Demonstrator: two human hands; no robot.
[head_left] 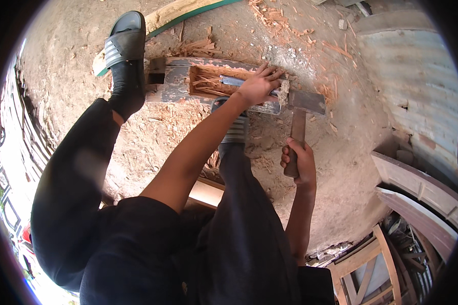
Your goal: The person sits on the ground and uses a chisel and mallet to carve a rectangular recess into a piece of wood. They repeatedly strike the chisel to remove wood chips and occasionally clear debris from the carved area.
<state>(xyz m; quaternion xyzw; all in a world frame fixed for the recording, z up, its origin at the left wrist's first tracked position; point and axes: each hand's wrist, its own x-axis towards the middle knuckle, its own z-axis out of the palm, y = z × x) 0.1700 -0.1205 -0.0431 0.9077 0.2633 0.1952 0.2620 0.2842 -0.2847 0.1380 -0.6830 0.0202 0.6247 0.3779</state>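
Observation:
My left hand (262, 85) is closed over a chisel, its fingers lying across the handle. The chisel's blue-grey blade (231, 80) reaches left into a long recess cut in a weathered wooden beam (172, 91). Loose splinters fill part of that recess. At its right end, the chisel has a frayed, mushroomed butt (284, 90). My right hand (301, 158) grips the wooden handle of a mallet. The mallet's dark, blocky head (309, 101) is right beside the butt; whether they touch, I cannot tell.
My right slide sandal (235, 131) is at the beam's near edge, the left sandal (124, 48) by its left end. Wood chips (269, 15) litter the dirt floor. A green-edged plank (180, 12) lies beyond. Corrugated sheeting (412, 76), panels (417, 183) and a wooden frame (364, 264) stand right.

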